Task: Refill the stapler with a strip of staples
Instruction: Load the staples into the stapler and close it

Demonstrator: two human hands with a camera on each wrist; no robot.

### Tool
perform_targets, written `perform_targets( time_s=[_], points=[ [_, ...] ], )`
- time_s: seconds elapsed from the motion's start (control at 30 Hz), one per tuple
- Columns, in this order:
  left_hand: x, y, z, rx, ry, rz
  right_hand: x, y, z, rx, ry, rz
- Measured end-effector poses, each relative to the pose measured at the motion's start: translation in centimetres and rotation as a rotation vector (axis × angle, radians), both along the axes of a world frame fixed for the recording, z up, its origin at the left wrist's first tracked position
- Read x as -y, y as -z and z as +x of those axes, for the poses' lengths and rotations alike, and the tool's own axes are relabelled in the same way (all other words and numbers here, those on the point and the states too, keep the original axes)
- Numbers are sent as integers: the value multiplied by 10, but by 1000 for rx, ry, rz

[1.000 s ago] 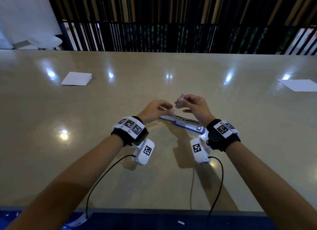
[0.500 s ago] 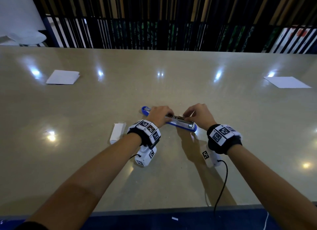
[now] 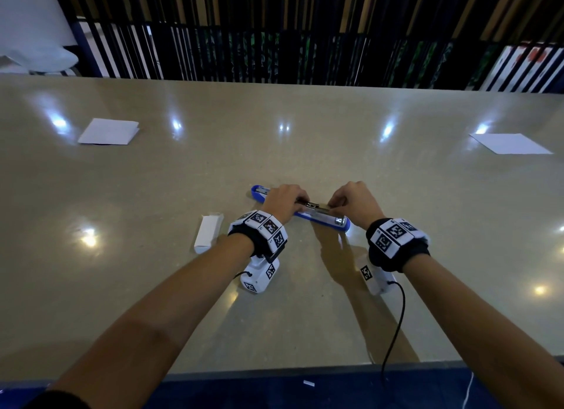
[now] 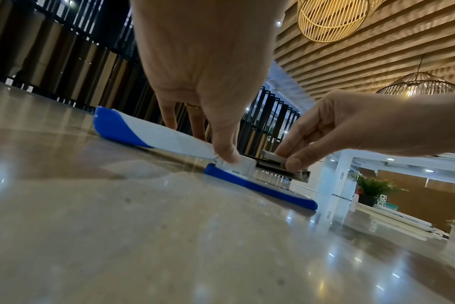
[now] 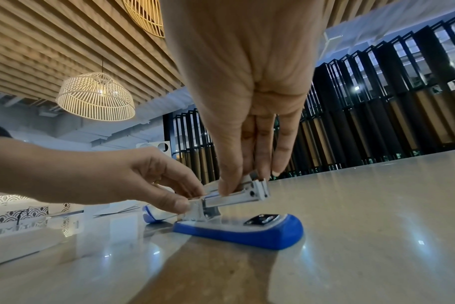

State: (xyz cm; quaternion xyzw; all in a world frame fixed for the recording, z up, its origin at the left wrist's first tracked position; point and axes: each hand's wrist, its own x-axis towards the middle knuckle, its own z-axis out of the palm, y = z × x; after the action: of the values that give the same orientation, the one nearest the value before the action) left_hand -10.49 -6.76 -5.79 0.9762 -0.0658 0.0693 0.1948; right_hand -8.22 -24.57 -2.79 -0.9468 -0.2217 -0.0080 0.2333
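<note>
The blue and white stapler lies opened flat on the table, its lid folded back to the left and its base to the right. My left hand grips the white hinge block between thumb and fingers. My right hand pinches a grey strip of staples between thumb and forefinger, right on top of the metal magazine. The hands hide how deep the strip sits in the channel.
A small white staple box lies just left of my left wrist. Folded white paper sits far left and a white sheet far right. The table's near edge runs below my forearms.
One second ago my right hand held the strip raised above the stapler. It has come down onto the magazine, and my left hand has settled on the hinge.
</note>
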Motion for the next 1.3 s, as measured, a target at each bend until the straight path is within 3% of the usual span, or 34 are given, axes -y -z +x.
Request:
perform_targets(
  time_s=[0.57,0.7,0.97,1.1,1.3],
  points=[
    [-5,5,3,-11,32,16,6,-2,2,-98,5,1],
    [-11,1,5,-95,61,32,9,-1,3,-125,-2,33],
    [-72,-17,5,-218,-83,293,13,5,9,-113,10,84],
    [-84,-38,4,-165,-68,89,15,7,6,-98,5,125],
    [-57,-67,2,64,140,-344,19,11,6,-126,23,240]
  ],
)
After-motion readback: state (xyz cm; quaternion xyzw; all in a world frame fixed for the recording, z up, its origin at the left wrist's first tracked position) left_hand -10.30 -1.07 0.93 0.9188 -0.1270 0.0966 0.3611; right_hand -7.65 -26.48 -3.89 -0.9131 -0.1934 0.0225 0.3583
